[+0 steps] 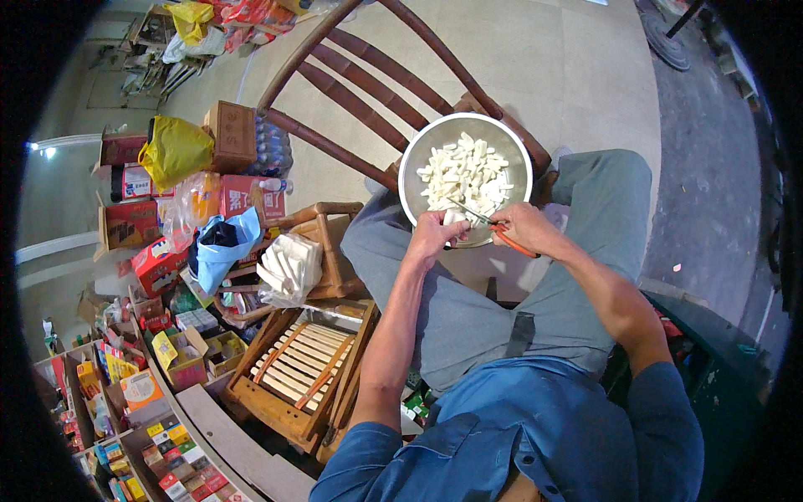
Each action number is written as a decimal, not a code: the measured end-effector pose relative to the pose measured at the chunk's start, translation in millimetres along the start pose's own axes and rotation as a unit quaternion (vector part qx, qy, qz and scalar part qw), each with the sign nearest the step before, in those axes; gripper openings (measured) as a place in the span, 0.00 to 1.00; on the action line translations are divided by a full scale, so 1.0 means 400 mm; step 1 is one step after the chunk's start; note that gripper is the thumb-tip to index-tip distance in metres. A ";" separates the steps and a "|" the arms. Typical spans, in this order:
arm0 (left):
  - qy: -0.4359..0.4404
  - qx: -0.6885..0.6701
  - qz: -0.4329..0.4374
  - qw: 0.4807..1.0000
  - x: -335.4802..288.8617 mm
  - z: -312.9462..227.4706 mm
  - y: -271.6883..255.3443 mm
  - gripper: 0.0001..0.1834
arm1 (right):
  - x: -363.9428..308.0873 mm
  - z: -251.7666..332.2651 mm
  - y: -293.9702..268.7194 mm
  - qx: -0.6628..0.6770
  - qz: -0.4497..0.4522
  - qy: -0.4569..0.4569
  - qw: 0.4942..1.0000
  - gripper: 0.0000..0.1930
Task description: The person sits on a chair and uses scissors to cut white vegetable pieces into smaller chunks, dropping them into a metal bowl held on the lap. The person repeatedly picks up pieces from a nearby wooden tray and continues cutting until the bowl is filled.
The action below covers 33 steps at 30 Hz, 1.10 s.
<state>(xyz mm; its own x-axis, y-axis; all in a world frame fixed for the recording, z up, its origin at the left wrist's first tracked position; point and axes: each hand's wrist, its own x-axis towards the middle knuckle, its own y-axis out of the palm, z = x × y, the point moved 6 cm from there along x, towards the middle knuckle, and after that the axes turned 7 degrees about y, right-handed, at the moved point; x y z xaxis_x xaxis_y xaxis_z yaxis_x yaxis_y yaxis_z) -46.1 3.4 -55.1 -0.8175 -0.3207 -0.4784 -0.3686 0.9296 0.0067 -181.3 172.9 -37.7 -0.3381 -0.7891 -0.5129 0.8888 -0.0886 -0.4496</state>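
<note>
A round metal bowl point(522, 170) rests on the seat of a wooden chair in front of my knees. Many short white cut pieces point(468, 167) lie heaped in it; I cannot tell what food they are. Over its near rim, my left hand point(430, 236) is closed, pinching a white strip point(454, 217) between thumb and fingers. My right hand point(530, 226) is wrapped round the orange handles of a pair of scissors point(516, 243). Their blades point left across the bowl, close to the strip and my left fingertips.
The wooden chair point(368, 75) stands ahead of me. To my left, a clear plastic bag of white slabs point(293, 266) sits on a small chair point(335, 251), beside a folded slatted wooden chair point(305, 360). Cartons, bags and shelf boxes point(180, 356) crowd the left.
</note>
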 end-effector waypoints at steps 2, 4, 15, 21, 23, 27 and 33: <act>0.005 -0.010 -0.003 1.000 -0.002 -0.002 -0.005 0.05 | -0.005 0.015 0.000 -0.026 0.018 0.004 1.000 0.21; 0.008 -0.021 -0.004 1.000 -0.002 -0.005 -0.005 0.05 | -0.013 0.027 0.007 -0.028 0.009 -0.010 1.000 0.21; -0.001 -0.002 -0.016 1.000 0.006 0.017 -0.015 0.05 | 0.019 -0.007 0.019 0.056 0.037 -0.039 0.997 0.23; 0.010 -0.033 -0.002 0.999 0.003 0.010 -0.012 0.05 | -0.012 0.024 0.014 -0.039 -0.057 -0.083 0.994 0.23; 0.016 -0.040 0.001 0.999 0.009 0.011 -0.008 0.05 | -0.022 0.043 0.017 -0.108 -0.157 -0.156 0.969 0.24; 0.006 -0.049 -0.016 0.999 0.005 0.021 -0.008 0.06 | -0.003 0.028 0.012 -0.077 -0.050 -0.070 0.993 0.22; -0.009 -0.042 -0.012 0.999 0.004 0.015 -0.019 0.07 | -0.002 0.028 0.010 -0.036 0.004 -0.024 0.999 0.21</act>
<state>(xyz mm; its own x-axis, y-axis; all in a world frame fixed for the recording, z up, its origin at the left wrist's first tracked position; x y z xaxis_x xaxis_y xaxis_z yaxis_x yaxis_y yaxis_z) -42.1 -3.1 -61.1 -0.8001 -0.3389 -0.4950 -0.4243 0.9030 0.0675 -173.9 166.4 -30.7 -0.3152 -0.8174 -0.4821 0.8663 -0.0404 -0.4979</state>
